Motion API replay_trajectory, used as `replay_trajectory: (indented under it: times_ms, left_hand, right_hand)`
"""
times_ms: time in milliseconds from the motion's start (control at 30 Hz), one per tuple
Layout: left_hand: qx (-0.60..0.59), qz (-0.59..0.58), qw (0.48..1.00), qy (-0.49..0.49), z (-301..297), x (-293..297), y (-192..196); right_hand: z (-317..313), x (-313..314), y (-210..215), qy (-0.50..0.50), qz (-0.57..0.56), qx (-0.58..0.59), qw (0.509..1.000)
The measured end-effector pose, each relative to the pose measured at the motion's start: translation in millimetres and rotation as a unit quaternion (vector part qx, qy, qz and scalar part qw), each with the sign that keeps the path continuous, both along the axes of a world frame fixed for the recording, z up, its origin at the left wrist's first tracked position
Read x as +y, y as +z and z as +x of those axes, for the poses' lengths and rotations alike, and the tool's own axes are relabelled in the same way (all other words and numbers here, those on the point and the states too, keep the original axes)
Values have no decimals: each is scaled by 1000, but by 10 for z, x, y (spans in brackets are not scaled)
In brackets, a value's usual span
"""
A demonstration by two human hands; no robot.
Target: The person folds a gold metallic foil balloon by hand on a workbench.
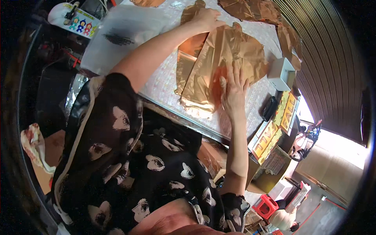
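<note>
A flat, crinkled piece of copper-coloured foil (219, 51) lies on the worktable in front of me, shiny and with a small tab at its far edge. More foil of the same colour (187, 72) shows at its left side. My right hand (235, 92) rests flat on the near right part of the foil, fingers stretched out. Reaching across to the far end, my left hand (205, 20) touches the foil near its far left edge. Its fingers look slightly bent and apart, with nothing visible between them.
More copper foil pieces (250, 11) lie along the table's far right side. A small white box (281, 73) and a black object (269, 108) sit at the right edge. Clear plastic (117, 29) covers the left. Beyond stand a cardboard box (270, 166) and a red stool (266, 206).
</note>
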State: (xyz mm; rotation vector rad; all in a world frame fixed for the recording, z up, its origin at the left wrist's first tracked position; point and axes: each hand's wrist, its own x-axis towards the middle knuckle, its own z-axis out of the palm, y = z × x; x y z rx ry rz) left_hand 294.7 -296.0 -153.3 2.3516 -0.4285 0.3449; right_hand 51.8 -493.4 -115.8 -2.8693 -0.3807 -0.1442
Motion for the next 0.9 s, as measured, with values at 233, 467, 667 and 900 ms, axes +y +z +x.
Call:
replay_trajectory:
  times_ms: [233,467,667,900]
  left_hand:
    - [-59,159,985,-29,-969,411,-59]
    - [-73,224,972,1,-1246,549,-78]
    - [-130,195,972,25,-1317,565,-78]
    - [-62,191,980,2,-1312,681,113]
  right_hand:
    - [144,-128,-303,16,-31,-3,999]
    - [213,-224,-334,0,-65,-2,998]
    - [270,-163,-340,-13,-66,-13,998]
    - [434,-49,-308,-13,-32,-5,999]
